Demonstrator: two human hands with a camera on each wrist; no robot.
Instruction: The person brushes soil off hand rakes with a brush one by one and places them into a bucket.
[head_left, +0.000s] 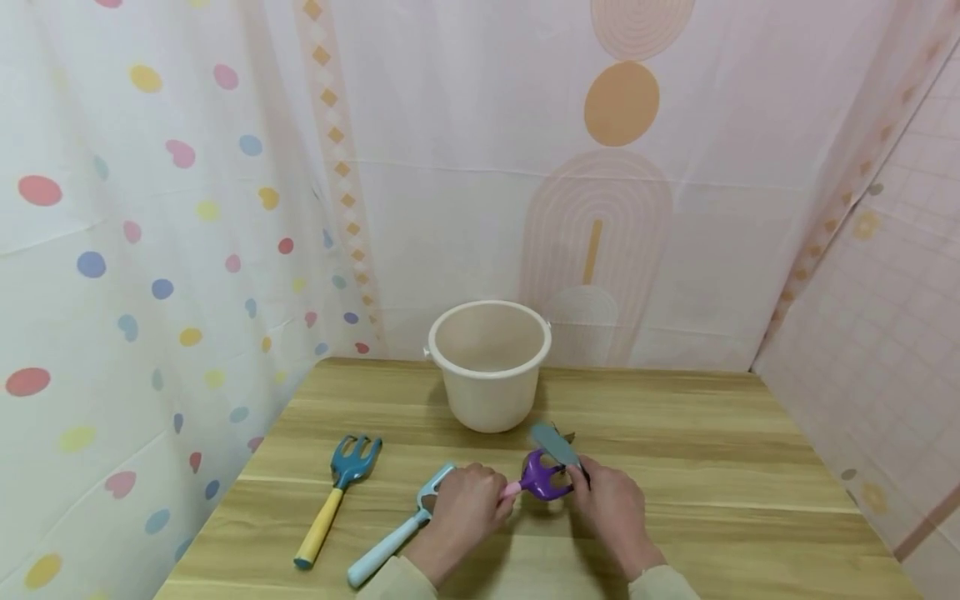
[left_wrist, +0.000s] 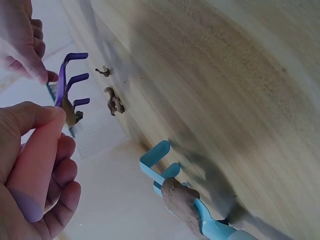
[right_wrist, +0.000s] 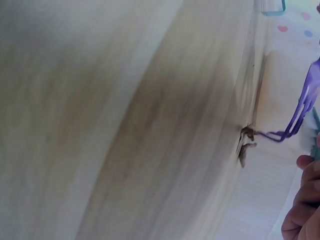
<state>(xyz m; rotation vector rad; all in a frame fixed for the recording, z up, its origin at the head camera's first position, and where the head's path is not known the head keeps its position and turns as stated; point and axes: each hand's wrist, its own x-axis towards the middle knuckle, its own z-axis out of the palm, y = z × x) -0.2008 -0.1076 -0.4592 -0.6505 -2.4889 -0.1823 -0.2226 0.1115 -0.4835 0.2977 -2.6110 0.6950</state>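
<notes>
My left hand (head_left: 467, 502) grips the pink handle of a purple garden hand fork (head_left: 538, 478), its tines pointing right. In the left wrist view a brown clump (left_wrist: 71, 116) shows at the fork's head. My right hand (head_left: 613, 506) pinches a flat grey-green tool with a rounded end (head_left: 553, 442), held across the purple tines; its exact kind cannot be told. Brown crumbly pieces (left_wrist: 114, 101) lie on the table below the tines. Beside my left hand a light blue hand fork (head_left: 390, 546) lies on the table, with a brown clump (left_wrist: 178, 196) stuck on its head.
A cream bucket (head_left: 491, 400) stands upright at the back of the wooden table (head_left: 720, 467). A dark teal hand fork with a yellow handle (head_left: 322, 525) lies at the left. Patterned curtains (head_left: 450, 208) hang behind the table and along its sides.
</notes>
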